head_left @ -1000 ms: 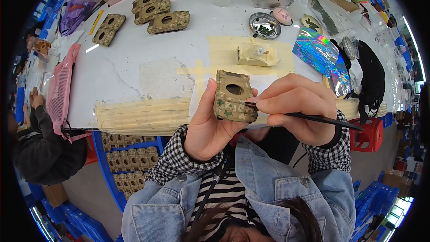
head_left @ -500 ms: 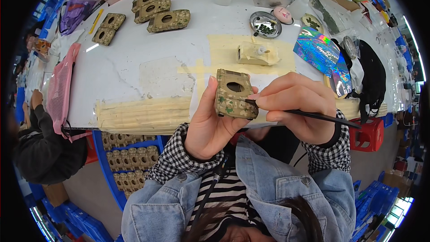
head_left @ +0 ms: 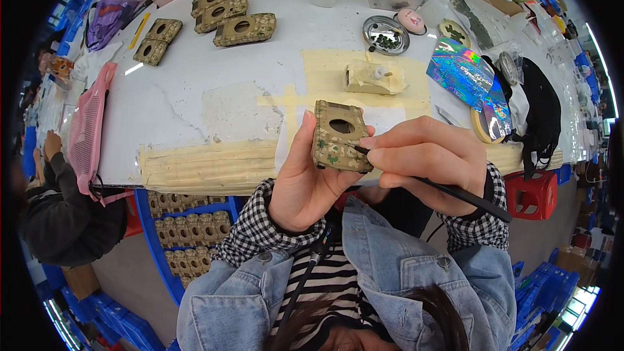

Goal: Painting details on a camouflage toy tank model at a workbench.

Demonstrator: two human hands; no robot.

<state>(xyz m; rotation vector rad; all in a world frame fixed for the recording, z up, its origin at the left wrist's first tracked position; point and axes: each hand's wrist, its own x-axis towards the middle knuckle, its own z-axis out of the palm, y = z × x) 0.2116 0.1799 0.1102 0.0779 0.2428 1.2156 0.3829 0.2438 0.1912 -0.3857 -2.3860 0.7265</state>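
My left hand (head_left: 299, 185) cradles a camouflage-painted model tank hull (head_left: 338, 135), thumb along its left side and fingers underneath. The hull is tilted up, with a dark round opening in its top and green blotches on its lower face. In my right hand (head_left: 432, 162) a slim black pointed tool (head_left: 468, 198) is pinched like a pen; whether it is a brush or tweezers I cannot tell. Its tip is at the hull's surface below the opening, and my fingertips are at the hull's right edge. Beyond the hull, a tape-covered block (head_left: 374, 78) rests on the table.
More tank hulls (head_left: 244, 30) stand at the far left. A round dish (head_left: 386, 35) holds dark green bits, beside a pink egg-shaped item (head_left: 411, 21). Holographic sheets (head_left: 458, 71) and a black bag (head_left: 541, 110) lie right. Blue crates (head_left: 153, 234) of hulls sit below the table edge.
My right hand has shifted slightly, and the black tool's back end has swung lower and nearer me. The tool's tip has moved a little left; my left hand and the hull stay nearly still.
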